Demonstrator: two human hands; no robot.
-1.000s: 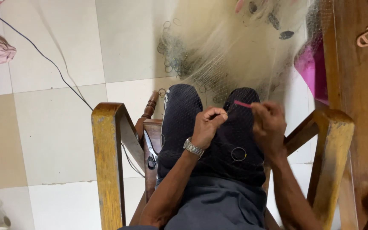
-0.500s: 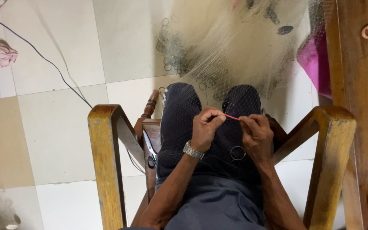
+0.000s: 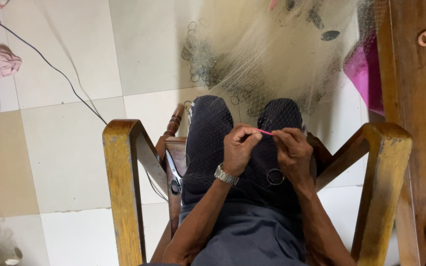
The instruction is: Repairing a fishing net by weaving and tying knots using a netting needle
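Note:
A pale fine-mesh fishing net (image 3: pixel 277 54) with small metal rings along its edge drapes from the floor over my dark-trousered knees. My left hand (image 3: pixel 238 148), with a metal watch on the wrist, pinches the mesh above my lap. My right hand (image 3: pixel 292 150) sits close beside it and holds a thin pink netting needle (image 3: pixel 265 132) whose tip reaches my left fingers. One loose ring (image 3: pixel 274 176) lies on my thigh below the hands.
I sit in a wooden armchair with a left armrest (image 3: pixel 122 187) and a right armrest (image 3: pixel 383 182). Scissors (image 3: pixel 173 172) rest by my left thigh. A dark cable (image 3: pixel 60 74) crosses the tiled floor. A pink cloth (image 3: pixel 1 51) lies far left; wooden furniture (image 3: pixel 420 108) stands right.
My right hand moved left and down with the pink needle, closing the gap to my left hand. The two hands now work together on the net.

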